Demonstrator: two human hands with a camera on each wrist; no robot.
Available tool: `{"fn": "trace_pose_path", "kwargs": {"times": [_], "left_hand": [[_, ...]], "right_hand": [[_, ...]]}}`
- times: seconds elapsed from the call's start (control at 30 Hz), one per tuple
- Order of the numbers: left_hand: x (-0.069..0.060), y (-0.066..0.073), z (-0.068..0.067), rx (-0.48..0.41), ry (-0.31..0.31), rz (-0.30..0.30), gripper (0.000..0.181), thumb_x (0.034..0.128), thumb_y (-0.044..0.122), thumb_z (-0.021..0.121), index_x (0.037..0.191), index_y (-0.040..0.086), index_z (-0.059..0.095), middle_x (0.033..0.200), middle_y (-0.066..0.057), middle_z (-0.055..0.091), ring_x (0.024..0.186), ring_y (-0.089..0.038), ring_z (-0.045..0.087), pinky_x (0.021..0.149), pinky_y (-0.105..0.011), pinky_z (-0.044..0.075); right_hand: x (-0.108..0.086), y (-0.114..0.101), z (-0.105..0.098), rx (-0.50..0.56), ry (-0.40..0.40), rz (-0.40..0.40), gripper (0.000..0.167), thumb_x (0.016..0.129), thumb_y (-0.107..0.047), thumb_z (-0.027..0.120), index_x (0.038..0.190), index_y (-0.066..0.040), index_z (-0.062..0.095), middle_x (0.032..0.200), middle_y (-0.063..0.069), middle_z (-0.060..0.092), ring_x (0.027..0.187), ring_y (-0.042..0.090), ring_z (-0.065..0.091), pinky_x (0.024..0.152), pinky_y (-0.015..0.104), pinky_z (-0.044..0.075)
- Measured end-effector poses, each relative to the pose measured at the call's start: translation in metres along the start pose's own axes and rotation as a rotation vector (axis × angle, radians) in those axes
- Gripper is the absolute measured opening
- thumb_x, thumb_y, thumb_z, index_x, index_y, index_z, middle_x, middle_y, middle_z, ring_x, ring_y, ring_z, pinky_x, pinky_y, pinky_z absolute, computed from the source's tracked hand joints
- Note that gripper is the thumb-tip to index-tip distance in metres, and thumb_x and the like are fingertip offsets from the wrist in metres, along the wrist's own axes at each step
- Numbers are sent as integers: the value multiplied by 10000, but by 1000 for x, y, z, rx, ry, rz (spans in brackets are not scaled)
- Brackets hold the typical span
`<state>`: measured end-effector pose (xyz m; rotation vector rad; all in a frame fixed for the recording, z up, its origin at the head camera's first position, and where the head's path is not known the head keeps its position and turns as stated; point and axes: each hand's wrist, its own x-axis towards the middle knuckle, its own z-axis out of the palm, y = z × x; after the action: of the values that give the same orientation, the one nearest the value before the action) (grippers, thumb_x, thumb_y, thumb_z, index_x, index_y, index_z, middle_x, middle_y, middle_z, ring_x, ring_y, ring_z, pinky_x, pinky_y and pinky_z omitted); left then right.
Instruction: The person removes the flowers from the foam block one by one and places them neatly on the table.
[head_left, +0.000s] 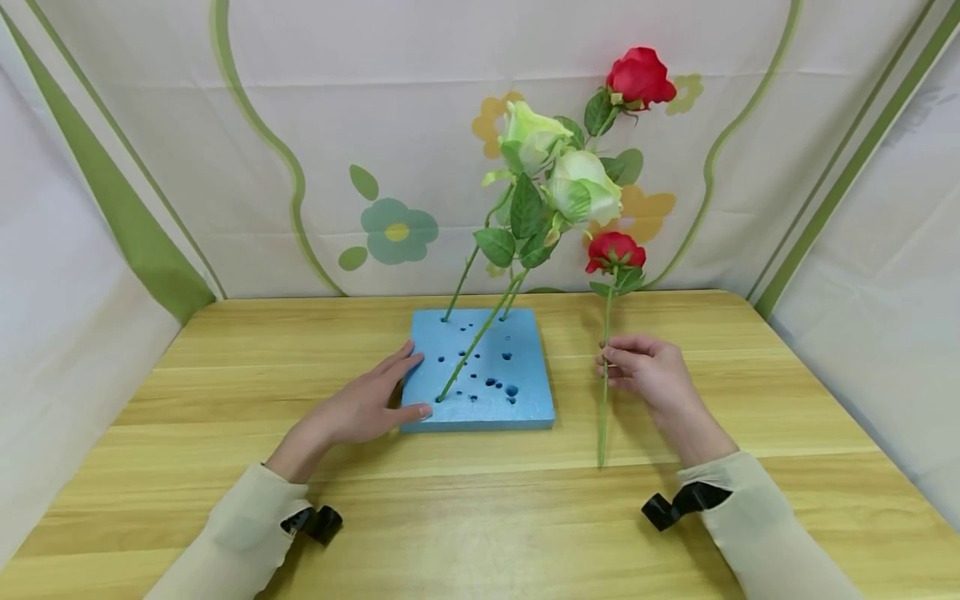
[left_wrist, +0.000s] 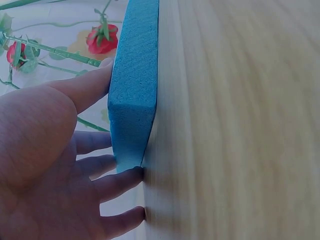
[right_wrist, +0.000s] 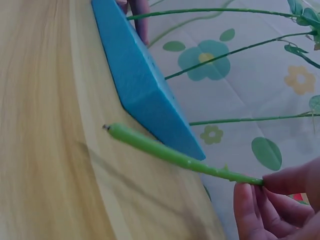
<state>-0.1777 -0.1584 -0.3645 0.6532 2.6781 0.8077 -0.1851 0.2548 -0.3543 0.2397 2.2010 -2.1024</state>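
Observation:
My right hand (head_left: 648,375) pinches the green stem of a red rose (head_left: 615,252) between thumb and fingers, right of a blue foam block (head_left: 483,421). In the right wrist view the stem's cut end (right_wrist: 117,131) hangs above the wood, apart from the block. At the block's left side, my left hand (head_left: 367,404) touches it with fingers spread, thumb on the top near the front corner. Three stems stand tilted in the block's holes, bearing two pale green-white roses (head_left: 536,137) and another red rose (head_left: 641,79). Overlapping leaves hide which rear stem bears which bloom.
The block's top has several dark holes (head_left: 512,390), some larger toward the right front. A wooden table (head_left: 480,517) lies beneath. Behind it hangs a pale curtain (head_left: 420,125) printed with flowers, and pale fabric walls stand at both sides.

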Motion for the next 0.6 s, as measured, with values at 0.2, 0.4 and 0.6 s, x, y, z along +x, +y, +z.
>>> {"fn": "trace_pose_path", "kwargs": {"times": [0.2, 0.4, 0.6], "left_hand": [[0, 0, 0, 4, -1, 1, 882, 1045, 521, 631, 1700, 82, 235, 1805, -146, 81, 1630, -459, 211, 1263, -682, 280], [0, 0, 0, 4, -1, -1, 883, 1043, 523, 633, 1700, 84, 237, 1805, -143, 83, 1632, -455, 211, 1265, -680, 279], [0, 0, 0, -2, -4, -6, 890, 1043, 532, 630, 1704, 94, 226, 1808, -130, 71, 1635, -449, 204, 1266, -675, 281]], "right_hand": [[5, 6, -4, -82, -12, 53, 367, 1053, -87, 649, 1350, 119, 583, 913, -41, 803, 820, 95, 762, 706, 237, 631], [9, 14, -5, -182, -30, 100, 402, 1066, -103, 630, 1394, 124, 584, 913, -13, 799, 795, 91, 762, 713, 247, 639], [12, 20, -5, -241, -24, 107, 382, 1080, -112, 611, 1389, 113, 612, 922, 20, 795, 796, 91, 765, 735, 254, 648]]}}
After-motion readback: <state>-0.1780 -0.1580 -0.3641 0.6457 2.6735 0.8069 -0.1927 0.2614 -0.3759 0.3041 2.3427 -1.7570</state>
